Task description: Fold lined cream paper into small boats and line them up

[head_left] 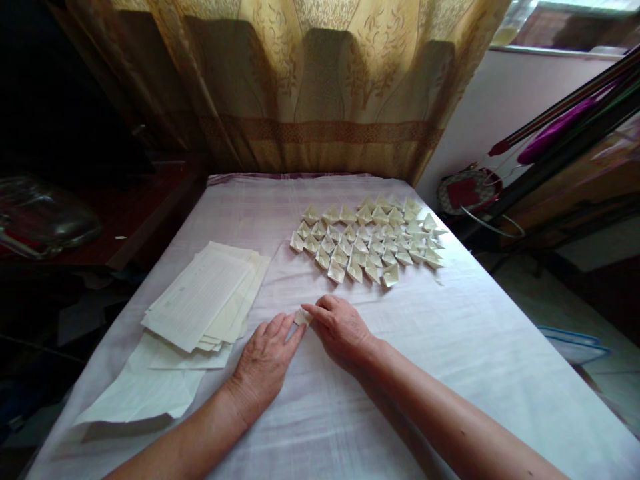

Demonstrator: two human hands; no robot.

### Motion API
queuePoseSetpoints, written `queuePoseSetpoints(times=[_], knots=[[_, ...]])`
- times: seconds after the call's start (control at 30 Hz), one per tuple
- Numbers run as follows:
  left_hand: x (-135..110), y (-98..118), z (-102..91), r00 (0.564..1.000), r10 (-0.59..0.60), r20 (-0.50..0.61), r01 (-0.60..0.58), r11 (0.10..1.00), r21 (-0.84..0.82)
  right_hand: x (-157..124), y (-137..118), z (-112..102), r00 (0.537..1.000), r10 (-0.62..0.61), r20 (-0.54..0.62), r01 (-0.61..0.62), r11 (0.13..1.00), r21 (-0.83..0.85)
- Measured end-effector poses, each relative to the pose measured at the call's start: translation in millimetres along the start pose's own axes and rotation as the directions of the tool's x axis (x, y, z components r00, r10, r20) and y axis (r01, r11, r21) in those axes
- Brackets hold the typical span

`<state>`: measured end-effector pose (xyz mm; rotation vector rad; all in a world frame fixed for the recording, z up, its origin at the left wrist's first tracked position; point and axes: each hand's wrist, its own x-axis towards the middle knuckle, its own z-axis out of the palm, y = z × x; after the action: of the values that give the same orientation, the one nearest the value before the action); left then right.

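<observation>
A small piece of folded paper lies on the white cloth at the middle of the table, between my two hands. My left hand comes from the left, its thumb and index fingertip holding the paper's left and near edges. From the other side, my right hand presses the paper's right edge, index finger stretched over it and the other fingers curled under. Beyond my right hand stand several folded paper boats in close rows. A stack of paper sheets, some printed, lies left of my left hand.
One loose sheet sticks out under the stack, towards the table's left edge. A patterned curtain hangs behind the cloth-covered table. To the left is a dark red surface; a bag and poles are at right.
</observation>
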<state>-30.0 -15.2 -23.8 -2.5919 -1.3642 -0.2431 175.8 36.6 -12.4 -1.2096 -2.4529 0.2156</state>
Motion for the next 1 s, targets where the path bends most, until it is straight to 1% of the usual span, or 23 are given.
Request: queuePoseSetpoints(times=[0.1,0.23,0.3,0.37,0.43,0.53,0.6,0.73,0.87,0.93,1.0], knots=[[0,-1,-0.3,1.0,0.014,0.014,-0.014,1.0,-0.006,-3,1,3,0.999,0.006,-0.036,-0.006,1.0,0.013],[1,-5,-2.4,0.999,0.048,0.024,-0.048,0.999,-0.016,3,-1,1,0.999,0.034,0.03,-0.033,0.999,-0.036],[2,-6,-3.8,0.997,0.064,0.05,-0.064,0.998,-0.009,6,-1,-1,0.996,0.038,0.076,-0.033,0.997,-0.063],[3,-6,-5.2,0.994,0.075,0.081,-0.075,0.997,-0.008,5,0,-3,0.995,0.025,0.092,-0.019,0.998,-0.066],[4,-6,-6.5,0.992,0.077,0.1,-0.076,0.997,-0.01,0,1,-3,0.998,0.004,0.06,-0.002,1.0,-0.028],[4,-8,-7.2,0.99,0.091,0.106,-0.09,0.996,-0.016,-13,3,-2,0.999,-0.033,-0.029,0.034,0.999,0.034],[2,-12,-6.4,0.989,0.113,0.098,-0.111,0.993,-0.033,-21,2,-1,0.998,-0.044,-0.05,0.045,0.999,0.026],[-1,-23,-4.7,0.985,0.149,0.085,-0.144,0.988,-0.06,-23,-1,-1,1.0,-0.001,-0.009,0.001,0.998,-0.058],[1,-27,-6.4,0.971,0.217,0.098,-0.214,0.976,-0.04,-19,-3,-3,0.999,-0.011,0.048,0.016,0.994,-0.111],[2,-26,-6.6,0.972,0.223,0.076,-0.222,0.975,-0.028,-18,-5,-4,0.999,-0.017,0.039,0.021,0.992,-0.122],[2,-25,-5.1,0.974,0.216,0.064,-0.215,0.976,-0.022,-19,-8,-5,1.0,-0.031,-0.001,0.03,0.992,-0.126]])
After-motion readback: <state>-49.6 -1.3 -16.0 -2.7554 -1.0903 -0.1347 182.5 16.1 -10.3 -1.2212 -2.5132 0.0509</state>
